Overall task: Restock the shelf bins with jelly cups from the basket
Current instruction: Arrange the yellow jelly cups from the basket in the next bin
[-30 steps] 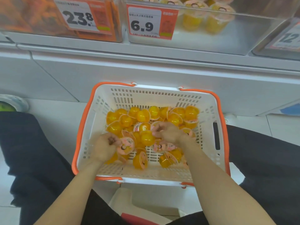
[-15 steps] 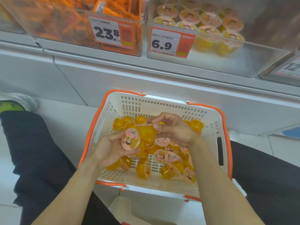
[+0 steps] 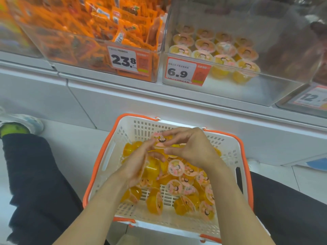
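Note:
A white basket with an orange rim [image 3: 106,151] sits on the floor between my knees, holding several yellow jelly cups [image 3: 177,190] with pink lids. Both hands are raised above the basket's far half. My left hand [image 3: 136,163] cradles a few yellow cups against its palm and fingers. My right hand [image 3: 191,147] pinches a jelly cup [image 3: 160,139] with its pink lid up, right over the cups in the left hand. Above, a clear shelf bin [image 3: 265,89] tagged 6.9 holds rows of the same jelly cups [image 3: 221,52].
Left of the jelly bin stands a clear bin of orange snack packets [image 3: 106,30] tagged 23.8. A third bin with a 12 tag [image 3: 313,99] sits at far right. A white shelf ledge [image 3: 159,96] runs below the bins. My dark-trousered legs flank the basket, and a shoe [image 3: 19,124] shows at left.
Both hands have risen out of the basket with cups gathered in them. The right hand has brought its cup onto the left hand's stack. The view has tilted up toward the bins.

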Available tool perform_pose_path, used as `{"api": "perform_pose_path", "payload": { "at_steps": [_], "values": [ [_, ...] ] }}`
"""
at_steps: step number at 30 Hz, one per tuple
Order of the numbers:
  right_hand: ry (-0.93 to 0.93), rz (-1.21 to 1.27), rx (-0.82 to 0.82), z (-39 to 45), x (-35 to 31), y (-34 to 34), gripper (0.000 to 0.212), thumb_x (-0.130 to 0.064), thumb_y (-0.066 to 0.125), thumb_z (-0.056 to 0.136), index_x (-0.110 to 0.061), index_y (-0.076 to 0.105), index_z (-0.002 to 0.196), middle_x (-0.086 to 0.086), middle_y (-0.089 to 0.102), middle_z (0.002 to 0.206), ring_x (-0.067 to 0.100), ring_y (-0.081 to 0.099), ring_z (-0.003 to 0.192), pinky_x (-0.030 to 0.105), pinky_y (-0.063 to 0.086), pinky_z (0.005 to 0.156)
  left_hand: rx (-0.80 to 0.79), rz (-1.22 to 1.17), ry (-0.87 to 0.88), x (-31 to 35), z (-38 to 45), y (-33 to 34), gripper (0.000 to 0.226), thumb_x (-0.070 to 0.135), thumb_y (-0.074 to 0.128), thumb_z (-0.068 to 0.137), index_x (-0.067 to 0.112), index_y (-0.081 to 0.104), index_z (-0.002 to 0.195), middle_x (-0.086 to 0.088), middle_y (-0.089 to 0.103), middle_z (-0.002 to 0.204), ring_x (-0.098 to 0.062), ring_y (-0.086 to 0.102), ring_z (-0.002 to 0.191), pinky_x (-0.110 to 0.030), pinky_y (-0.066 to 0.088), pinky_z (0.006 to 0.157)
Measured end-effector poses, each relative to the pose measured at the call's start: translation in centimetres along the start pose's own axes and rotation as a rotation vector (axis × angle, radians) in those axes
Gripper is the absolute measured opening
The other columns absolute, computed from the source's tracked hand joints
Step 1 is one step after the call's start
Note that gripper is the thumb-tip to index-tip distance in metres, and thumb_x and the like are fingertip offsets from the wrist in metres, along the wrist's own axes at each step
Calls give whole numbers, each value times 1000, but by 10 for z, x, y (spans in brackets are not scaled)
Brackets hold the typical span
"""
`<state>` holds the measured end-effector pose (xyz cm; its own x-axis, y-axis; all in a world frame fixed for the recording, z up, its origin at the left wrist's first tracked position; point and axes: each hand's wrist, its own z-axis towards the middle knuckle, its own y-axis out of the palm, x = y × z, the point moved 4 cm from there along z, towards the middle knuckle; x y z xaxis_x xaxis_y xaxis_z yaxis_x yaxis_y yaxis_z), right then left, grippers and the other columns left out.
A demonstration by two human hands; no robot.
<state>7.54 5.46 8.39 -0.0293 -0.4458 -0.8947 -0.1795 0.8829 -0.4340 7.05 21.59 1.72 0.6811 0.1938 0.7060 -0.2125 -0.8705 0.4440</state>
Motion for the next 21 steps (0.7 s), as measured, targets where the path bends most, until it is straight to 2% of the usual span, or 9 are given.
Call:
{"api": "perform_pose_path", "payload": {
  "at_steps": [3,5,6,8,11,13,15,17,21],
  "values": [
    [-4,-75,-11,-1,-13,-11,34,-18,91,68,-31,80,97,-19,65,121,-3,63,106,25,53,91,93,-37,42,9,0,14,48,47,67,84,16,68,120,-16,57,103,-30,48,63,-35,35,55],
    [44,50,59,-3,-17,-21,47,-24,92,67,-37,72,107,-14,61,124,2,66,103,27,56,88,68,-97,66,17,-6,28,37,36,64,87,12,71,114,-18,62,92,-26,54,61,-33,41,52],
    [82,72,126,-4,-17,-26,47,-29,91,69,-37,69,110,-12,62,121,3,67,98,28,58,84,45,-112,81,20,-8,33,31,29,62,87,10,72,109,-20,65,81,-26,59,59,-33,47,50],
    [149,-48,248,-6,-18,-36,36,-42,84,75,-32,66,105,-13,65,106,3,69,82,25,57,73,32,-133,68,23,-11,45,31,27,68,78,10,71,103,-23,63,79,-33,58,63,-34,51,54],
    [155,-40,283,-8,-22,-43,22,-46,76,82,-26,69,89,-5,71,83,9,69,69,29,55,66,24,-46,174,33,-8,57,42,35,79,74,21,70,113,-20,63,107,-38,58,94,-44,50,83],
    [85,10,299,-10,-28,-48,15,-38,75,85,-25,69,91,-1,71,79,14,69,69,34,57,67,32,83,299,45,-9,66,38,33,74,85,25,67,122,-6,71,119,-21,66,112,-41,49,94],
    [16,90,340,-13,-37,-54,7,-24,74,89,-22,70,94,4,72,75,16,71,68,31,57,64,41,197,391,59,-13,78,38,32,69,88,24,64,124,2,74,114,-11,68,108,-35,52,88],
    [-14,192,387,-14,-44,-61,6,-16,72,89,-20,73,94,7,73,72,16,71,65,27,56,61,41,310,432,70,-15,84,39,37,67,89,23,60,125,0,75,109,-15,71,102,-44,54,88],
    [-86,79,516,-9,-58,-78,8,-21,71,91,-28,76,92,-3,72,79,14,68,74,36,57,72,59,414,403,88,-18,85,42,56,53,91,26,64,117,-2,77,99,-23,70,96,-53,52,96]
  ]
}}
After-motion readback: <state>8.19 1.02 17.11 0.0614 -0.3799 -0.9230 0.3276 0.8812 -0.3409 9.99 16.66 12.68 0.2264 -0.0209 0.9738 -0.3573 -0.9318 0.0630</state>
